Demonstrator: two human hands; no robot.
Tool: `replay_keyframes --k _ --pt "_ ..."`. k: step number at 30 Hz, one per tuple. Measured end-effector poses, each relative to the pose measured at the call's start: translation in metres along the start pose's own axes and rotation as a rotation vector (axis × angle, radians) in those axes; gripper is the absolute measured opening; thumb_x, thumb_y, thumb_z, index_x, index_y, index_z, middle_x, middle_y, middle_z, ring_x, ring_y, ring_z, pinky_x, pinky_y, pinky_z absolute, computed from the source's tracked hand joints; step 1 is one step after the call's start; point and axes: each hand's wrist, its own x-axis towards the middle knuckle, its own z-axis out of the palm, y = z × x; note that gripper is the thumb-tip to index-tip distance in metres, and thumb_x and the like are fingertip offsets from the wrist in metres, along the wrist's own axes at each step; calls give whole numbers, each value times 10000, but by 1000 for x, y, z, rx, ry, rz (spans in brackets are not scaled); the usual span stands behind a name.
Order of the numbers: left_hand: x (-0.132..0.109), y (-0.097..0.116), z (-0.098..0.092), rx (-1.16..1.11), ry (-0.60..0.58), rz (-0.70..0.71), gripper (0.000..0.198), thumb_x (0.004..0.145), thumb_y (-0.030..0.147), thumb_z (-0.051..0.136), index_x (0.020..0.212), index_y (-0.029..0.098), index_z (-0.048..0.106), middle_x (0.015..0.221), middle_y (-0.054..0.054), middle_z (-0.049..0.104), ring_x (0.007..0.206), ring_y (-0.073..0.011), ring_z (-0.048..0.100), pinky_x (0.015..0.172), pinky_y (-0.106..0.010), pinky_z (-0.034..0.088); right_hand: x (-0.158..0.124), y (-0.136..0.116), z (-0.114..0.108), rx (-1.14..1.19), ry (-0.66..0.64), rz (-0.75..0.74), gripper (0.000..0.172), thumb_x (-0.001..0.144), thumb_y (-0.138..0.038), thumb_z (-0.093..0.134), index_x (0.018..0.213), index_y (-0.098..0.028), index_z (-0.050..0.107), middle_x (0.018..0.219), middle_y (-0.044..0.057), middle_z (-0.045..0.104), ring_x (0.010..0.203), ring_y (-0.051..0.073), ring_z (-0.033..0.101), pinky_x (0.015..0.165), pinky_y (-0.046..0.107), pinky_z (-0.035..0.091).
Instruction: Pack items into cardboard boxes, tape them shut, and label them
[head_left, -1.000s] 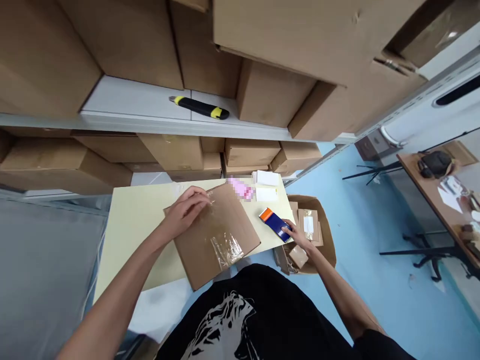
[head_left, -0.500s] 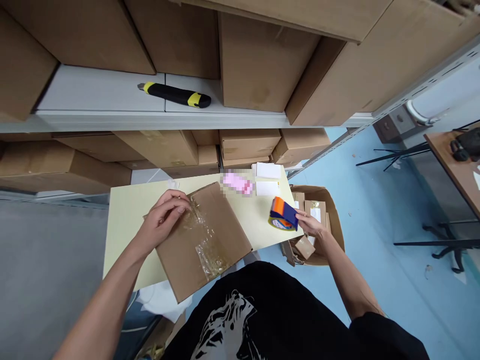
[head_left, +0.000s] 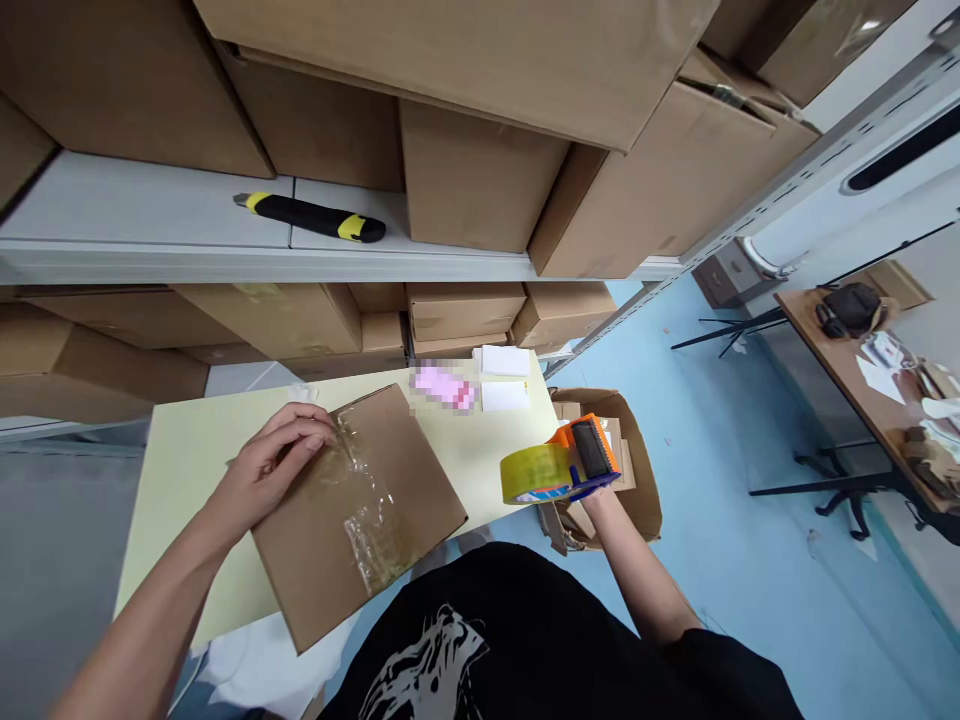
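A flat cardboard box (head_left: pixel 352 510) with a crumpled strip of clear tape (head_left: pixel 367 500) on it lies on the pale yellow table (head_left: pixel 187 450). My left hand (head_left: pixel 274 465) rests on the box's far left corner, fingers curled down on the tape end. My right hand (head_left: pixel 592 492) is mostly hidden behind a tape dispenser (head_left: pixel 562 465), orange and blue with a yellow roll, which it holds up by the handle above the table's right edge.
A yellow-and-black utility knife (head_left: pixel 307 215) lies on the grey shelf (head_left: pixel 150 225) among cardboard boxes. White cards (head_left: pixel 504 378) sit at the table's far end. An open carton (head_left: pixel 634 470) with small parcels stands on the blue floor to the right. A desk (head_left: pixel 862 380) is further right.
My right hand picked the tape dispenser off the table edge and raised it, turning the roll towards me. My left hand stayed on the box.
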Motion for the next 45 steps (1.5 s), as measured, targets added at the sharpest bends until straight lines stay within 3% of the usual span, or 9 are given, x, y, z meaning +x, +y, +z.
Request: replay_keyframes --k 5,8,12,18,26,29,34,39,45 --pt "0 5 3 -24 -17 -24 233 892 353 436 810 221 609 941 -26 528 909 -155 522 843 -284 421 1 -21 -21 -31 -247 23 508 700 -560 667 1075 -217 659 1015 74 691 975 264 621 854 413 502" --pt "1 11 4 -31 -21 -71 310 890 428 420 795 201 609 939 -47 540 915 -171 528 878 -317 421 18 -21 -21 -422 -345 37 507 749 -539 603 1146 -225 640 1163 74 652 1050 260 597 930 403 454" --pt "-1 14 4 -27 -13 -117 350 891 460 399 805 189 603 962 -59 546 934 -173 521 904 -326 414 47 -3 -6 -923 -198 68 400 793 -469 555 1108 -250 670 1166 70 657 1139 306 547 1023 470 325" --pt "-2 14 5 -40 -16 -108 330 899 424 400 823 185 615 972 -55 534 975 -172 508 932 -337 389 65 20 15 -1128 -105 109 345 843 -397 495 1112 -253 656 1099 80 682 1096 303 564 998 522 251" --pt "-2 23 8 -68 8 -106 364 900 448 394 811 178 621 951 -59 545 942 -170 528 930 -331 397 62 12 39 -1389 -20 110 332 835 -348 513 1078 -158 636 1056 164 654 1102 341 511 976 560 193" --pt "-1 26 5 -95 -2 -95 359 907 439 391 828 178 625 962 -63 543 954 -174 527 936 -333 389 45 -9 62 -1330 49 -68 419 867 -371 456 1219 -159 542 1187 185 568 1157 335 470 982 537 248" --pt "3 34 2 -104 -76 -69 340 912 419 385 835 177 612 960 -59 528 946 -172 521 902 -312 401 6 -83 141 -784 -19 -750 443 866 -423 479 1262 -225 460 1138 116 554 1045 255 531 880 387 426" --pt "4 42 7 -50 -36 -77 314 911 382 378 815 180 598 968 -57 510 949 -173 515 896 -312 412 -2 -148 216 -807 -29 -719 207 813 -419 573 896 -230 570 817 43 603 727 199 562 636 296 418" --pt "-3 39 10 77 23 -76 284 912 286 355 1022 219 608 1094 -59 511 1032 -176 516 947 -328 408 13 -155 227 -874 6 -643 147 843 -242 479 704 -224 525 654 23 590 605 169 544 597 271 350"
